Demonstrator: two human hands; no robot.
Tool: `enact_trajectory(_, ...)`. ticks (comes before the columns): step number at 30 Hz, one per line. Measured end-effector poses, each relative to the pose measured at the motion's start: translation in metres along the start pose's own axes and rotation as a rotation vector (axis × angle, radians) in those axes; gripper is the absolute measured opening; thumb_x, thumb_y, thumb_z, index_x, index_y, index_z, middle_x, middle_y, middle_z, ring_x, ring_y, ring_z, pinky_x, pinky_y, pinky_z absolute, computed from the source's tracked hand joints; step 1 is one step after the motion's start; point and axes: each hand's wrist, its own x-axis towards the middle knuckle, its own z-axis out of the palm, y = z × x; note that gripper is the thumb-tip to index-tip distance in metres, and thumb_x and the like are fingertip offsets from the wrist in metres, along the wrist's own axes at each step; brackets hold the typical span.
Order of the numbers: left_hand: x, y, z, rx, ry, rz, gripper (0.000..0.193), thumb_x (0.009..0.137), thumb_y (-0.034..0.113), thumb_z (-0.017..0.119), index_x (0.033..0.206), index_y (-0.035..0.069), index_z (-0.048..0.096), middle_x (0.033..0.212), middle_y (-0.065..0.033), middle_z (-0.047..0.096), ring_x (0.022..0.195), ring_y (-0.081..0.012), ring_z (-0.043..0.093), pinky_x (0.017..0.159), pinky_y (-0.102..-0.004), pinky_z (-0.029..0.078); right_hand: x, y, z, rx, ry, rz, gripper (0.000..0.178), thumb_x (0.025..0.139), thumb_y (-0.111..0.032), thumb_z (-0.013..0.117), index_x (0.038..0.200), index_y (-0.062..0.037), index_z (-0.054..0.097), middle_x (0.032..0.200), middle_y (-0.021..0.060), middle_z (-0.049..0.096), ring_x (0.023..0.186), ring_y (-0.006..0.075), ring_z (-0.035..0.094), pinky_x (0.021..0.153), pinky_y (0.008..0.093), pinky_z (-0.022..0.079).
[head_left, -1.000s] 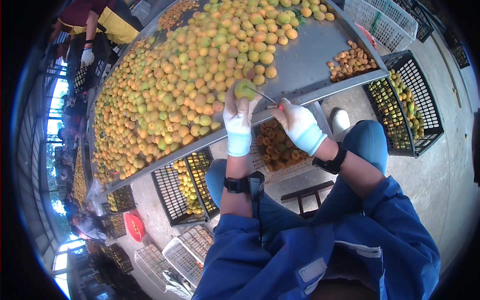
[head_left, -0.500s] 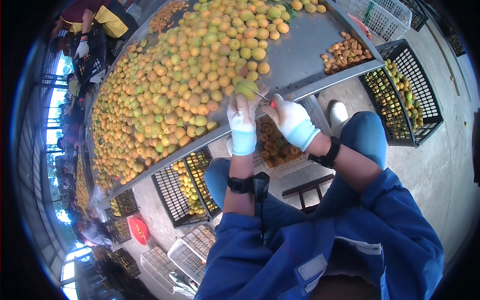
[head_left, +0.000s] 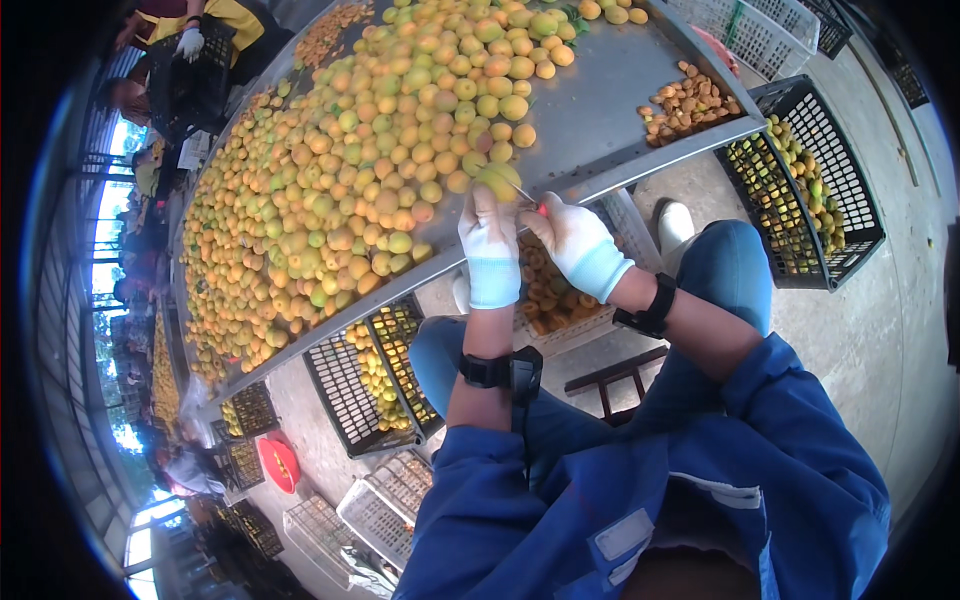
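Note:
My left hand [head_left: 488, 242], in a white glove with a pale blue cuff, is closed around a yellow-green apricot [head_left: 497, 181] at the near edge of the metal table. In my right hand [head_left: 580, 246], gloved the same way, is a small knife with a red handle [head_left: 542, 209]. Its thin blade lies against the apricot; how deep it sits I cannot tell. A large heap of orange and yellow-green apricots [head_left: 350, 180] spreads over the table just beyond both hands. Halved apricots [head_left: 555, 302] fill a light crate below my hands, partly hidden by them.
Brown pits [head_left: 690, 105] are piled at the table's right corner. Black crates of fruit stand on the right [head_left: 850, 185] and below the table [head_left: 340, 385]. A red basin [head_left: 278, 462] sits on the floor. A co-worker's gloved hand [head_left: 190, 42] is at a dark crate, far left.
The blade and both my hands have shifted slightly, still together on the same apricot. At the far left, the co-worker's gloved hand has moved up and right, and the dark crate has shifted.

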Motion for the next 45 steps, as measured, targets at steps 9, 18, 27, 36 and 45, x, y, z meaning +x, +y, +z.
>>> enact_trajectory(9, -0.004, 0.016, 0.012, 0.098, 0.003, -0.021, 0.050, 0.099, 0.043, 0.052, 0.111, -0.005, 0.058, 0.093, -0.0112, 0.066, 0.085, -0.0206, 0.065, 0.082, -0.0341, 0.052, 0.000, 0.003, 0.004, 0.158, 0.048, -0.070, 0.038, 0.097, -0.039, 0.052, 0.100, -0.0020, 0.058, 0.079, 0.0249, 0.063, 0.079, 0.0448, 0.061, 0.067, 0.0488, 0.050)
enact_trajectory(18, -0.003, 0.006, 0.009, 0.003, 0.020, 0.024, 0.052, 0.099, 0.044, 0.051, 0.114, -0.005, 0.055, 0.099, -0.0138, 0.064, 0.090, -0.0240, 0.064, 0.085, -0.0381, 0.052, 0.000, -0.008, -0.011, 0.146, -0.044, -0.035, 0.042, 0.098, -0.042, 0.050, 0.104, -0.0026, 0.061, 0.085, 0.0256, 0.064, 0.083, 0.0448, 0.061, 0.070, 0.0492, 0.050)
enact_trajectory(27, 0.001, -0.007, 0.011, -0.036, 0.112, -0.018, 0.056, 0.098, 0.048, 0.050, 0.116, -0.006, 0.052, 0.103, -0.0152, 0.063, 0.093, -0.0291, 0.065, 0.088, -0.0426, 0.052, 0.004, -0.010, -0.013, 0.007, -0.054, 0.046, 0.042, 0.098, -0.042, 0.049, 0.101, -0.0010, 0.056, 0.080, 0.0263, 0.064, 0.080, 0.0455, 0.062, 0.068, 0.0514, 0.050)
enact_trajectory(36, 0.003, -0.017, 0.005, -0.127, 0.011, -0.019, 0.048, 0.100, 0.044, 0.050, 0.111, -0.002, 0.057, 0.103, -0.0101, 0.066, 0.093, -0.0202, 0.066, 0.082, -0.0322, 0.053, 0.001, -0.003, -0.008, -0.004, 0.081, -0.091, 0.034, 0.098, -0.036, 0.053, 0.096, -0.0015, 0.054, 0.073, 0.0260, 0.061, 0.071, 0.0467, 0.060, 0.056, 0.0517, 0.046)
enact_trajectory(45, -0.006, -0.002, -0.004, -0.038, 0.042, -0.158, 0.046, 0.101, 0.040, 0.050, 0.113, -0.003, 0.061, 0.103, -0.0062, 0.067, 0.094, -0.0123, 0.063, 0.084, -0.0274, 0.050, -0.001, 0.005, 0.006, -0.091, 0.118, -0.146, 0.032, 0.098, -0.029, 0.055, 0.114, -0.0018, 0.053, 0.076, 0.0251, 0.063, 0.070, 0.0450, 0.062, 0.055, 0.0491, 0.047)
